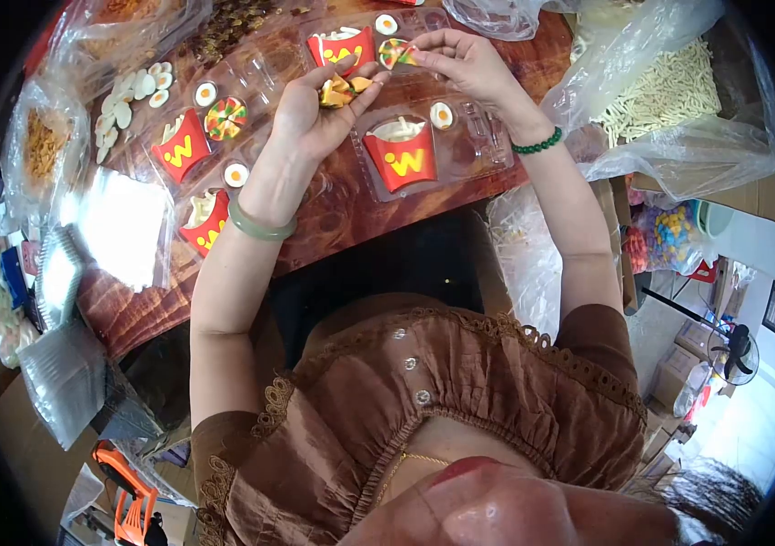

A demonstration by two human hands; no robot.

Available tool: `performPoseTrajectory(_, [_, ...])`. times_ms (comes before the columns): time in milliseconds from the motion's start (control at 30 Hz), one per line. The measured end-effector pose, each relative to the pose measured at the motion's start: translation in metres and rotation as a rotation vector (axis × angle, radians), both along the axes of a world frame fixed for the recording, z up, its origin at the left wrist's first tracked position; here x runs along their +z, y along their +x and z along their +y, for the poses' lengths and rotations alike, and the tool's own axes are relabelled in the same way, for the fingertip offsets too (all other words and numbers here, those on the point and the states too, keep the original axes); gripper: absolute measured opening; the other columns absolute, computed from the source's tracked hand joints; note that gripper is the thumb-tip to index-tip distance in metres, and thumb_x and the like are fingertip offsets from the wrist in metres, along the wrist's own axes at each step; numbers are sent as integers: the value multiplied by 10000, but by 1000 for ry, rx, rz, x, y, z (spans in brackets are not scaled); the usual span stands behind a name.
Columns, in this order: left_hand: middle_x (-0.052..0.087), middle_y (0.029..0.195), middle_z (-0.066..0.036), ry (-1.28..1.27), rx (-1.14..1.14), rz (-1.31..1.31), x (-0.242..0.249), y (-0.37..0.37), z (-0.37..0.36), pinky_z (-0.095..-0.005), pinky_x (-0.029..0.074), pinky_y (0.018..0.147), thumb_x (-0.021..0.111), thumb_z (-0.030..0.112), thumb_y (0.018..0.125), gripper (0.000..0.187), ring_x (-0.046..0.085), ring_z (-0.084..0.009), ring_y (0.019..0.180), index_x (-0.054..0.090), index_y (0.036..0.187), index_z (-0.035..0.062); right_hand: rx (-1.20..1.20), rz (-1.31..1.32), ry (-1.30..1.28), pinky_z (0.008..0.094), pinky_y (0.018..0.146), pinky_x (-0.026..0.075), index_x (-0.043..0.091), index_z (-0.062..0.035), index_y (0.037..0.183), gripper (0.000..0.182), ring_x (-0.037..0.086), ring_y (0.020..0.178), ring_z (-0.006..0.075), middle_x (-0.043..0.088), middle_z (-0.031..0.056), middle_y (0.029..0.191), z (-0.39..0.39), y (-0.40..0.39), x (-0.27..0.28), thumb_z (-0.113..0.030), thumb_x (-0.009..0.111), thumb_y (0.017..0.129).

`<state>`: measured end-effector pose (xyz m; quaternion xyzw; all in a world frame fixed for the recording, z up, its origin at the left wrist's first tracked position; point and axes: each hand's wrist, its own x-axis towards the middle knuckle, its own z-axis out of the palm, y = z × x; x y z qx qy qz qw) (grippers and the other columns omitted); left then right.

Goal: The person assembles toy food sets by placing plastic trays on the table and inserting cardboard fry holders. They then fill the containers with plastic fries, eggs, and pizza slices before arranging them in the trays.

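Several small toy pizza slices (337, 92) lie in the cupped fingers of my left hand (307, 118). The fingers and thumb of my right hand (471, 71) pinch the edge of a colourful toy pizza (394, 55) over a clear tray at the back. Beside it are a red toy fries box (340, 47) and a toy egg (387, 25). Nearer my body, another clear tray holds a red fries box (399, 164) with a yellow mark and a toy egg (442, 115). To the left sits a round toy pizza (226, 119) next to a fries box (180, 147).
Loose toy eggs (144, 85) lie at the left of the wooden table (328, 223). A plastic bag of toy fries (665, 91) stands at the right. Bags of orange pieces (45, 146) line the left edge. Stacked clear trays (65, 373) stand at lower left.
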<state>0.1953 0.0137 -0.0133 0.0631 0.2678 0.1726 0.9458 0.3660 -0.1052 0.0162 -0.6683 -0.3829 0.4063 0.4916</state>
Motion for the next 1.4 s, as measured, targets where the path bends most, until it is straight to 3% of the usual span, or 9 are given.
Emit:
performPoseTrajectory(233, [416, 1235, -326, 34, 19, 33, -6, 3, 3, -461, 410, 1017, 328, 118, 966, 352, 412, -450, 1191, 363, 1218, -125, 7, -500, -70, 195, 635, 463, 630, -22, 989, 186, 563, 742, 43, 633, 1, 826, 13, 25, -30, -133, 657, 843])
performPoseTrajectory(367, [425, 1225, -320, 39, 28, 39, -5, 3, 2, -461, 411, 1019, 331, 116, 965, 345, 416, -450, 1187, 375, 1206, -128, -79, -358, 106, 194, 632, 464, 630, -11, 944, 185, 565, 730, 42, 635, 0, 814, 10, 19, -40, -146, 676, 825])
performPoseTrajectory(667, [464, 1163, -283, 30, -12, 11, -10, 4, 1, -458, 421, 1007, 348, 109, 961, 315, 462, -413, 1131, 397, 1167, -123, -193, -707, -5, 226, 535, 425, 660, -24, 848, 191, 531, 612, 61, 621, 30, 735, 5, -3, -49, -199, 711, 790])
performPoseTrajectory(733, [485, 1111, -262, 16, -7, -1, -11, 4, 1, -458, 428, 998, 378, 78, 949, 259, 497, -382, 1082, 431, 1107, -120, -129, -1011, 73, 306, 576, 475, 652, -34, 786, 221, 619, 674, 191, 613, 108, 765, 5, -2, -54, -252, 692, 777])
performPoseTrajectory(867, [483, 1131, -255, 32, -23, -23, -11, 2, 0, -447, 434, 982, 356, 106, 959, 280, 490, -366, 1105, 433, 1135, -98, -102, -1025, 89, 329, 584, 467, 656, -49, 783, 198, 595, 679, 212, 588, 106, 774, 5, -2, -52, -243, 690, 780])
performPoseTrajectory(967, [482, 1152, -240, 62, -63, -61, -11, 1, 2, -445, 432, 981, 330, 136, 970, 304, 497, -336, 1101, 432, 1163, -76, -138, -837, 214, 233, 536, 418, 670, -37, 827, 158, 516, 606, 70, 551, 18, 722, 7, -7, -34, -190, 698, 804])
performPoseTrajectory(1033, [483, 1161, -231, 68, -91, -87, -11, 2, -1, -443, 429, 983, 316, 152, 975, 319, 500, -323, 1098, 429, 1180, -65, 128, -636, 185, 212, 560, 430, 665, -41, 876, 99, 535, 655, 48, 593, 1, 788, 4, -20, -11, -131, 661, 835])
performPoseTrajectory(1233, [485, 1185, -219, 74, -118, -97, -7, 4, -6, -414, 448, 970, 323, 175, 977, 345, 500, -311, 1112, 418, 1217, -55, 171, -23, 153, 183, 634, 432, 650, -51, 995, 155, 533, 728, 32, 598, -26, 852, 1, -21, -15, -90, 639, 846])
performPoseTrajectory(1400, [499, 1184, -214, 71, -143, -136, -3, 3, -5, -400, 468, 951, 340, 187, 976, 353, 516, -303, 1095, 429, 1214, -59, 244, -514, 270, 187, 650, 420, 653, -56, 978, 147, 521, 750, 26, 582, -20, 878, -6, -10, -8, -37, 601, 842])
